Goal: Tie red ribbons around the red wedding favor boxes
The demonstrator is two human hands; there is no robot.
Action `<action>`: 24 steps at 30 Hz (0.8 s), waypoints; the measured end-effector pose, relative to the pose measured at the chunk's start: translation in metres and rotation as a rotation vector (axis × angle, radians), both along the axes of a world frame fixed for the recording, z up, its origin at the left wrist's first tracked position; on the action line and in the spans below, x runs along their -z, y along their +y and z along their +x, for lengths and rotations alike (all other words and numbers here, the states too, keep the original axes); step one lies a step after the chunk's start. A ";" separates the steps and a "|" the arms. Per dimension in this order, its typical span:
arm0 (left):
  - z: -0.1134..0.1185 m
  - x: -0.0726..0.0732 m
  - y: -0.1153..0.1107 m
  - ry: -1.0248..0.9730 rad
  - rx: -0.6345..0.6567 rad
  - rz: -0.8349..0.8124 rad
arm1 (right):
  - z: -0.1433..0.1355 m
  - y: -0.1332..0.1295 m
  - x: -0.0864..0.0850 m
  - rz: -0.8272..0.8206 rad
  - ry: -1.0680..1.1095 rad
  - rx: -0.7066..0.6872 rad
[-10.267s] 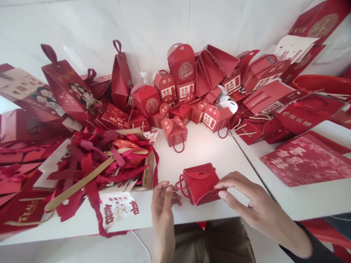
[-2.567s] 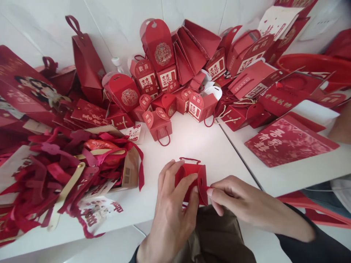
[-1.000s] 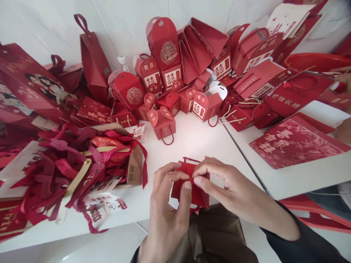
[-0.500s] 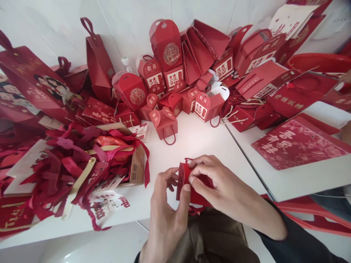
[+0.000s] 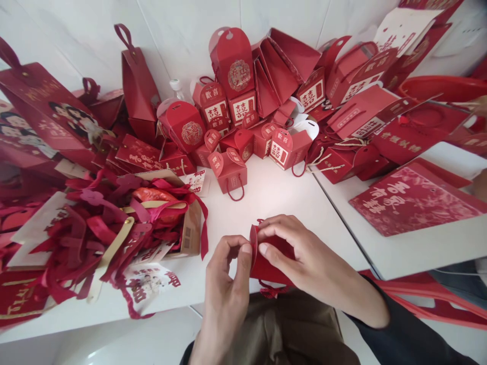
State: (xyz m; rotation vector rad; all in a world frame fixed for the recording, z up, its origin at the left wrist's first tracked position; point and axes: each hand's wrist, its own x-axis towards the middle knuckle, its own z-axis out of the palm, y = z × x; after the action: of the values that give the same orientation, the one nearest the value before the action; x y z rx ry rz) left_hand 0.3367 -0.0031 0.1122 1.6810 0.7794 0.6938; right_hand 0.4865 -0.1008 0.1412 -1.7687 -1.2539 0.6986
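Holding red box (image 5: pixel 269 269) — left hand (image 5: pixel 227 279), right hand (image 5: pixel 304 256)

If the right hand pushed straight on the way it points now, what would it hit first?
Likely the raised flap of the small red box, directly ahead of the right hand; whether they touch is hard to judge. The left hand is just beyond.

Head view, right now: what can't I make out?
All in the head view:
Small red box: its right end, covered by the right hand.
Cardboard box: its floor, buried under straps.
Lower-left red bag: cut off by the left edge.
White wall panel: its details, blurred.
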 end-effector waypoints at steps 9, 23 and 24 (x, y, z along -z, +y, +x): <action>-0.004 -0.054 0.023 -0.380 -0.478 -0.047 | 0.014 -0.029 0.012 -0.054 -0.042 -0.021; -0.028 0.026 -0.008 0.284 -0.093 -0.013 | 0.004 -0.079 0.034 -0.289 0.064 0.251; -0.026 0.030 -0.009 0.263 -0.083 -0.022 | 0.004 -0.078 0.035 -0.282 0.085 0.230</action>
State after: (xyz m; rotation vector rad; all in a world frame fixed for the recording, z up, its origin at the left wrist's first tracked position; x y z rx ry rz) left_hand 0.3112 -0.0122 0.0821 1.7483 1.0431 0.5239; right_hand 0.4904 -0.1785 0.1062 -2.0496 -0.9092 0.8376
